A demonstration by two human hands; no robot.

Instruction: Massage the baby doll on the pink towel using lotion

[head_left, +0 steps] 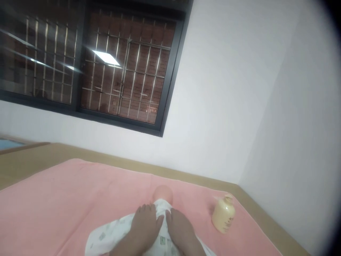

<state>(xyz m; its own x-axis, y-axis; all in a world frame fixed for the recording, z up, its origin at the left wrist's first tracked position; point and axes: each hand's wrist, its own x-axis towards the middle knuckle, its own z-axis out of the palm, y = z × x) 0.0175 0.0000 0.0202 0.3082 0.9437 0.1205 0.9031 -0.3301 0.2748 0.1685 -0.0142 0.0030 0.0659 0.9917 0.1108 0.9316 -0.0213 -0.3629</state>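
Observation:
A baby doll [163, 193] lies on the pink sheet; only the smooth round top of its head shows past the cloth. A white printed cloth [108, 233] covers its body and spreads out to the left. My left hand [146, 224] rests on the left side of the cloth, fingers curled over it and thumb pointing inward. On the opposite side, my right hand [179, 225] grips the cloth, its thumb near the middle and its other fingers mostly hidden. The two thumbs lie close together, just below the doll's head.
To the right, a cream pump bottle [223, 215] stands on the pink sheet [61, 199]. A tan surface edge [176, 171] runs along the white wall [226, 89]. Above is a dark-framed window [128, 67] with metal bars behind the glass.

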